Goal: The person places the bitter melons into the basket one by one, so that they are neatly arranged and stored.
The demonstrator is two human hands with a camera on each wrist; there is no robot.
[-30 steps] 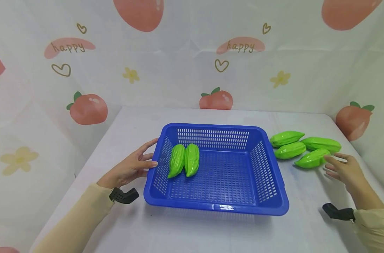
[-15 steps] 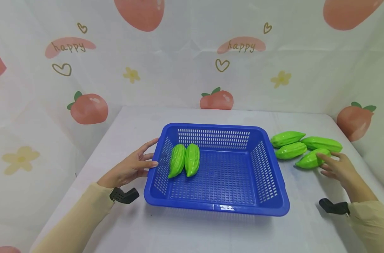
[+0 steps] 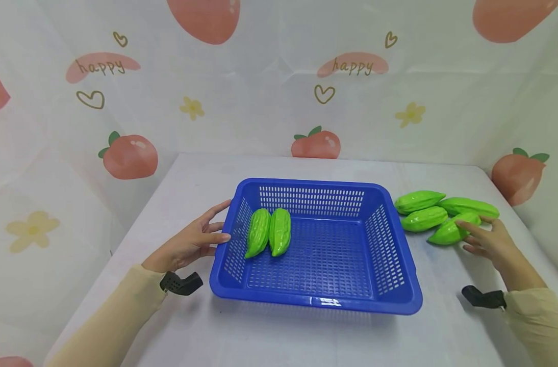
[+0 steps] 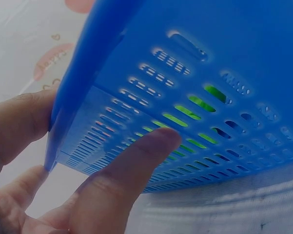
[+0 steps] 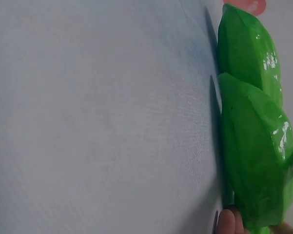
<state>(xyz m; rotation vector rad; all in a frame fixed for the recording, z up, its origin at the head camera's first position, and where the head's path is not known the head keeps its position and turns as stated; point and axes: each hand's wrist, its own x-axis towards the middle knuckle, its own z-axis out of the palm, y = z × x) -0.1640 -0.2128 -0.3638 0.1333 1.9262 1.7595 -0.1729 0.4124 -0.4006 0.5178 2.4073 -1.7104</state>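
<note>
nearest gourd [image 3: 450, 231]: glossy green, ridged, lying flat on the table, front of the group of four
basket [image 3: 389, 285]: blue, perforated, upright on the table, two gourds inside

This looks like a staged recording booth rather than a lived-in room: a white table [image 3: 283, 331] stands enclosed on three sides by a hanging cloth backdrop [image 3: 260, 102] printed with peaches, hearts, flowers and the word "happy".
</note>
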